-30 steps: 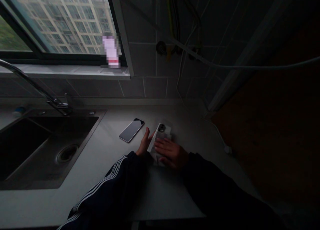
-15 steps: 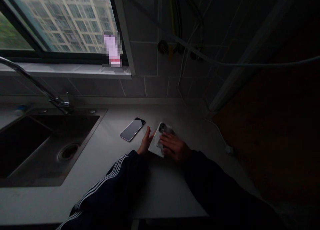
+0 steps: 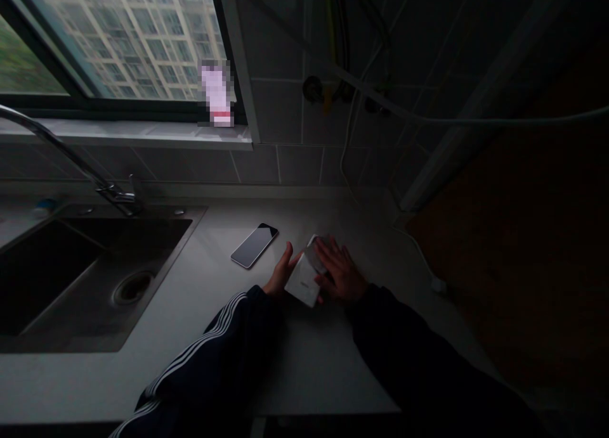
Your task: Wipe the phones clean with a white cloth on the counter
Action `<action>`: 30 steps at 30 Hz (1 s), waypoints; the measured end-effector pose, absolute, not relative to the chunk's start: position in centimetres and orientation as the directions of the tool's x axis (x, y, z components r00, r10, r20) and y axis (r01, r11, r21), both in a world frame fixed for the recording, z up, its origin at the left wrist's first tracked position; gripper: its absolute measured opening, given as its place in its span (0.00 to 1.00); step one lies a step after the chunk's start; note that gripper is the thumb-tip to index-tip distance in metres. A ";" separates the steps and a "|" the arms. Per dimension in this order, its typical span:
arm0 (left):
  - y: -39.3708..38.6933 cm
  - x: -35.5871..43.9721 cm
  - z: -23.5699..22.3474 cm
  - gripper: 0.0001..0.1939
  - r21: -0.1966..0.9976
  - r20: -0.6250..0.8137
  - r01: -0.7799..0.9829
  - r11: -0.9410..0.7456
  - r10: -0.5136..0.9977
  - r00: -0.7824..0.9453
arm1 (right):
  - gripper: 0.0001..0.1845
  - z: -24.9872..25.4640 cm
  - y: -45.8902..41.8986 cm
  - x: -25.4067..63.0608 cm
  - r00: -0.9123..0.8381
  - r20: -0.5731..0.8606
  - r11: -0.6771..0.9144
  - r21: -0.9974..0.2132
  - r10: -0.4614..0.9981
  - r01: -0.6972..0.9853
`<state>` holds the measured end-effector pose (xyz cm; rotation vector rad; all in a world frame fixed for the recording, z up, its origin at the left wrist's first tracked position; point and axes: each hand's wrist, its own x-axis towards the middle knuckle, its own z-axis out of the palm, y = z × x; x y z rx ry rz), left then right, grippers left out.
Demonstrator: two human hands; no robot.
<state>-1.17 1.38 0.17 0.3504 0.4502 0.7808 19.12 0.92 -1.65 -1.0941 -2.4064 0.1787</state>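
My left hand (image 3: 280,272) holds a white phone (image 3: 303,284) by its left edge, thumb raised along the side and the other fingers mostly hidden beneath. The phone lies back side up, tilted, above the counter. Across its upper right part rests my right hand (image 3: 341,270), fingers stretched out and slightly blurred. A greyish patch shows under those fingers; I cannot tell whether it is a cloth, a film or the phone's own surface. To the left of both hands, a second phone (image 3: 254,245) with a dark screen lies face up on the white counter (image 3: 200,305).
A steel sink (image 3: 157,292) with a chrome faucet (image 3: 117,197) is on the left. Above it runs a window sill (image 3: 166,132) with a blurred-out pink item (image 3: 217,96). A white cable (image 3: 419,251) trails over the counter's right side.
My right hand has slid up over the phone's top end and now covers the camera lenses. More of the phone's lower back shows. The second phone stays in place.
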 end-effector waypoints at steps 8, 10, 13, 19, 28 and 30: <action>1.4 -0.8 0.4 0.38 0.500 -0.360 -0.581 0.642 0.765 0.535 | 0.39 -1.5 0.2 18.3 -0.676 0.398 0.783 -0.260 0.620 0.565; 1.2 -0.8 0.7 0.37 0.488 -0.303 -0.571 0.660 0.742 0.598 | 0.38 -1.7 1.3 19.2 -0.554 0.405 0.678 -0.295 0.727 0.674; 1.0 -0.9 0.7 0.36 0.489 -0.263 -0.544 0.681 0.710 0.653 | 0.37 -1.8 1.7 19.7 -0.464 0.398 0.596 -0.334 0.791 0.730; 1.6 -0.9 0.3 0.36 0.496 -0.424 -0.560 0.664 0.748 0.511 | 0.41 -1.2 -1.6 16.9 -0.751 0.414 0.858 -0.232 0.514 0.459; 0.8 -0.8 0.7 0.36 0.468 -0.260 -0.554 0.688 0.707 0.658 | 0.36 -1.6 1.8 19.8 -0.439 0.425 0.590 -0.345 0.791 0.730; 0.8 -0.8 0.6 0.36 0.488 -0.256 -0.545 0.682 0.709 0.658 | 0.37 -1.7 1.6 19.7 -0.412 0.414 0.563 -0.364 0.811 0.742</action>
